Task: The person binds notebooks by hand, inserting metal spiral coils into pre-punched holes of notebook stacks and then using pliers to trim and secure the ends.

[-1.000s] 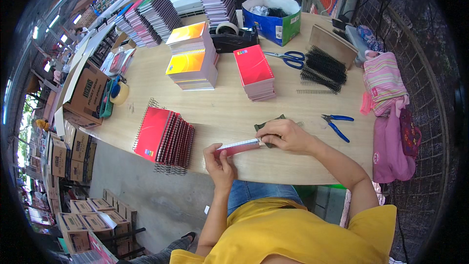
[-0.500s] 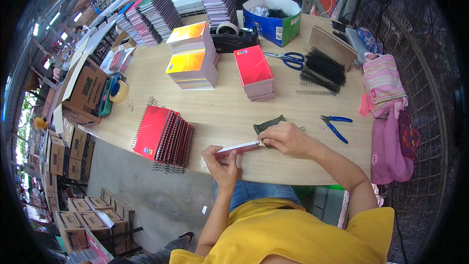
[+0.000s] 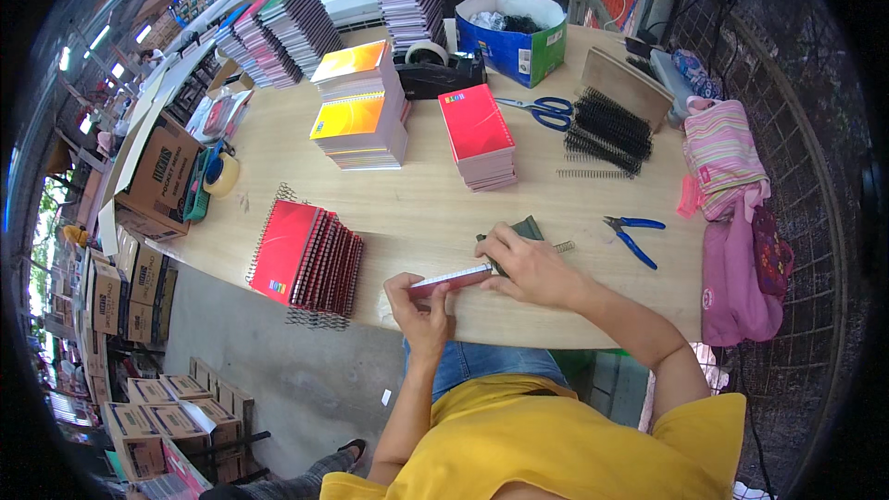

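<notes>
Compared with the earlier frames, the left hand (image 3: 421, 307) has been slid a little toward the desk's near edge, while the right hand (image 3: 530, 266) has stayed pressed over the far end of the notebook (image 3: 451, 279). From the head view, the notebook is seen edge-on near the front edge of the desk (image 3: 407, 213), held between both hands: the left fingers are curled and pinched on its near end, the right fingers are laid together on top of it, over a dark green pad (image 3: 530, 227). A short wire coil (image 3: 563, 246) is seen just beyond the right hand. For this step to be done well, the notebook's punched edge is best kept level and steady, so the coil can be fed in evenly, a judgement only. The notebook is shown with a red cover and pale page edges, thin and flat. A row of finished red notebooks (image 3: 310, 257) is leaned to the left, blue pliers (image 3: 632, 236) are laid to the right, and black combs (image 3: 607, 130) farther back.
</notes>
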Available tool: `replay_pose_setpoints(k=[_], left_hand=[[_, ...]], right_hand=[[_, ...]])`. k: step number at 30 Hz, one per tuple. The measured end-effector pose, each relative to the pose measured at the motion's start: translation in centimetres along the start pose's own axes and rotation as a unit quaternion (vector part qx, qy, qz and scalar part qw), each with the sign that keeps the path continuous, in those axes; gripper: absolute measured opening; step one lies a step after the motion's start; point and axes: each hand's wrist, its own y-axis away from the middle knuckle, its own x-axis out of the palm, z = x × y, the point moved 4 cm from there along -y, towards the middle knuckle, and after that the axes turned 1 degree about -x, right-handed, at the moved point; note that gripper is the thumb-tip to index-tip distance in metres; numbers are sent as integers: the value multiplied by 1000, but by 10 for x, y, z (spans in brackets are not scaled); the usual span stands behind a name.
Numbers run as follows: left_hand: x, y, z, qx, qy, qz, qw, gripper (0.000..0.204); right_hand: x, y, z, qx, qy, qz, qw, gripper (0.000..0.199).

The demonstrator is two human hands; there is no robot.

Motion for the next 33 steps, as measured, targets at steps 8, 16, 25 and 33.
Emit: replay_pose_setpoints(k=[8, 16, 25, 33], left_hand=[[-9, 1, 14, -53, 63, 38, 996, 40], [-4, -16, -5, 69, -4, 95, 993, 59], [23, -11, 17, -46, 92, 136, 985, 65], [42, -9, 1, -60, 119, 171, 976, 62]], right_hand=[[-14, -3, -5, 57, 129, -37, 989, 53], [-12, -24, -37, 68, 62, 134, 987, 55], [-10, 19, -60, 141, -646, 227, 715, 49], [-23, 14, -44, 21, -191, 175, 966, 50]])
